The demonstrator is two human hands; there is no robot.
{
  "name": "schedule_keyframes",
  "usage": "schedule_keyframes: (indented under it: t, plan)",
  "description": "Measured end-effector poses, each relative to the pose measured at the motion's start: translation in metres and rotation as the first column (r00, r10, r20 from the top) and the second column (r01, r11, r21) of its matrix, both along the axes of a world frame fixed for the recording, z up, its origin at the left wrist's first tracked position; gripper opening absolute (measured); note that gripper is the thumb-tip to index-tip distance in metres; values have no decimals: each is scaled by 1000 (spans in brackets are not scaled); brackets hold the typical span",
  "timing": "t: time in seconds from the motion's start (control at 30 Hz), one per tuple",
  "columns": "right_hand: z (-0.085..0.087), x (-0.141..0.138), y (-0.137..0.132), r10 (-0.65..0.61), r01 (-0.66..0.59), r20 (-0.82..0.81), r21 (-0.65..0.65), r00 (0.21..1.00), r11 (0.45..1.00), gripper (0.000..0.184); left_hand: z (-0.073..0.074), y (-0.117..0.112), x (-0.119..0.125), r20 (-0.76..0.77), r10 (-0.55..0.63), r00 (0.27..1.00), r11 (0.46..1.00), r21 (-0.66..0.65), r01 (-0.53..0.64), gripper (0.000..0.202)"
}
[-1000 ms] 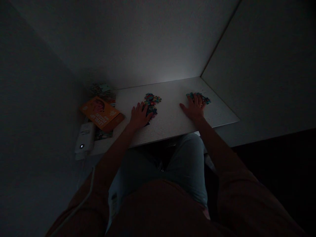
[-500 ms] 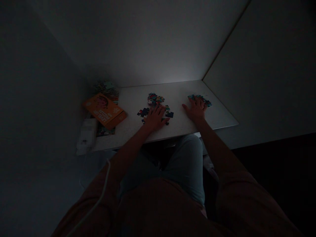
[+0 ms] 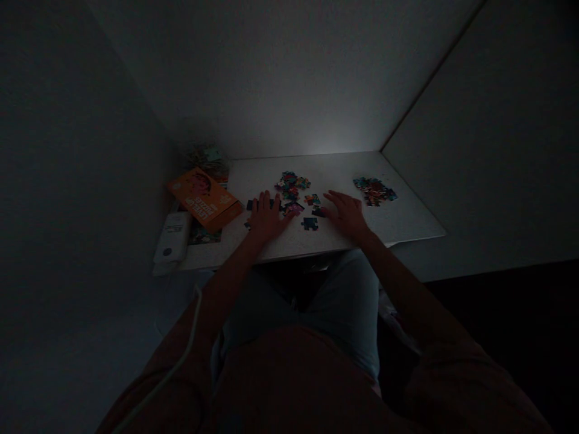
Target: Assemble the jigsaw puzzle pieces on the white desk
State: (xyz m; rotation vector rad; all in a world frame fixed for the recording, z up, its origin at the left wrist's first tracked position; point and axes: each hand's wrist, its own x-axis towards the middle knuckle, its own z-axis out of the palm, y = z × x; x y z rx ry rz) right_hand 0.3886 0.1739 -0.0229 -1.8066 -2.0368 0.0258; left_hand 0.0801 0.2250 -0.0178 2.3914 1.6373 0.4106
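The scene is very dark. My left hand [image 3: 266, 216] lies flat with spread fingers on a small white table [image 3: 407, 220], its fingertips over dark puzzle pieces. My right hand [image 3: 344, 212] also rests flat and open, fingers pointing left toward loose pieces. A colourful pile of puzzle pieces [image 3: 290, 184] sits just beyond and between my hands. A single dark piece [image 3: 310, 223] lies near the front edge between them. A second pile of pieces [image 3: 373, 190] lies to the right of my right hand, apart from it.
An orange puzzle box [image 3: 204, 199] leans at the table's left side over other printed sheets. A white device [image 3: 172, 237] with a cable sits at the left front corner. Walls close in behind and on both sides. My knees are under the table.
My right hand left the right pile and slid left toward the middle. My left hand shifted left, and pieces from the middle pile are spread out more.
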Motion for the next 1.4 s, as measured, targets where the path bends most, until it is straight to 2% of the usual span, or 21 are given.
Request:
schedule_keyframes:
  t: [0.07, 0.17, 0.3, 0.43, 0.57, 0.63, 0.7, 0.8, 0.93, 1.07, 1.2, 1.33, 1.4]
  plan:
    - [1, -29, -4, 115, -115, -5, -17, 993, 993, 66, 2, 9, 2, -11, 18, 1000, 1000, -15, -18, 107]
    - [-2, -55, -1, 152, -152, -13, -43, 988, 987, 67, 5, 23, 2, -46, 51, 998, 998, -34, -53, 109]
    - [-6, -48, 8, 113, -110, 31, -83, 993, 990, 67, 6, 31, -1, -1, 119, 993, 993, -12, -119, 105]
    - [-4, -29, 3, 65, -60, 70, -79, 995, 995, 67, 7, 23, -3, 100, 187, 977, 975, 101, -197, 84]
    - [0, -37, -2, 191, -185, 92, -70, 977, 980, 58, 7, 6, -6, 93, 147, 985, 978, 139, -159, 64]
    - [0, -48, 1, 267, -258, 100, -93, 958, 962, 57, 6, -1, -8, 76, 141, 987, 981, 127, -149, 65]
    - [-1, -59, 6, 289, -277, 104, -117, 952, 954, 58, 7, -6, -8, 47, 138, 989, 983, 116, -143, 69]
    - [-6, -64, 14, 223, -209, 111, -124, 968, 970, 59, 12, -8, -7, -45, 121, 992, 990, 73, -117, 74]
    - [-12, -54, 13, 66, -55, 121, -90, 991, 994, 63, 16, -8, -2, -145, 110, 983, 994, 39, -105, 85]
    - [-11, -45, 11, 2, 2, 104, -47, 995, 999, 64, 15, -6, 1, -133, 197, 971, 980, 25, -196, 100]
    - [-3, -60, 32, 58, -54, 103, -44, 993, 998, 64, 13, -6, 1, -110, 207, 972, 978, 46, -203, 98]
    - [4, -91, 74, 102, -97, 112, -53, 988, 994, 60, 11, -7, 0, -95, 175, 980, 983, 71, -169, 90]
    - [5, -104, 97, 167, -158, 128, -75, 978, 985, 59, 10, -6, -1, -93, 166, 982, 985, 65, -160, 89]
